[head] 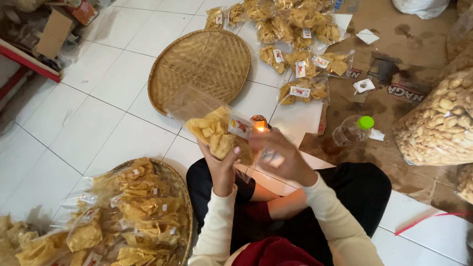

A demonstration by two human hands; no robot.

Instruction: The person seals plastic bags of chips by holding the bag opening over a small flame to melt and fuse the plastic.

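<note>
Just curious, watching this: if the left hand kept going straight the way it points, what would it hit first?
The left hand points up-frame, away from the body, already gripping a chip bag. Beyond the bag, the first thing is probably the empty woven tray on the floor, though depth is hard to judge.

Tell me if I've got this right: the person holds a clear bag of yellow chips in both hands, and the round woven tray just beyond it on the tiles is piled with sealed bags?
Not quite. The head view shows the left hand and right hand holding the bag of chips, but the woven tray beyond it is bare. The sealed bags lie on the floor past it.
</note>
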